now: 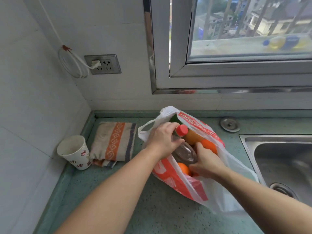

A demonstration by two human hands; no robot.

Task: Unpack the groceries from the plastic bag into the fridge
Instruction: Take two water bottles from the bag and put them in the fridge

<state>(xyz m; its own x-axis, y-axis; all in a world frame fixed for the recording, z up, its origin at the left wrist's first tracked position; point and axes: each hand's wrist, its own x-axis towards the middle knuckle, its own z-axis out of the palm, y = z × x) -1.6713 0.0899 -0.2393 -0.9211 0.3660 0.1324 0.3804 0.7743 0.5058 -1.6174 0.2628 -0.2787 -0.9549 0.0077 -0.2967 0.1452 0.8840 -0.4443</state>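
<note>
A paper cup (74,152) and folded cloth (114,143) sit at the left of the green worktop (104,200). The left hand (163,140) curls round the neck of a clear bottle (184,152) inside the plastic bag (177,179); the right hand (206,163) cups its lower end, fingers curled among 3 oranges (183,168). I'd lift it straight along its own length so the bag's rim doesn't snag. Its red cap (182,130) points up toward the window; its long axis slants down toward the person.
</note>
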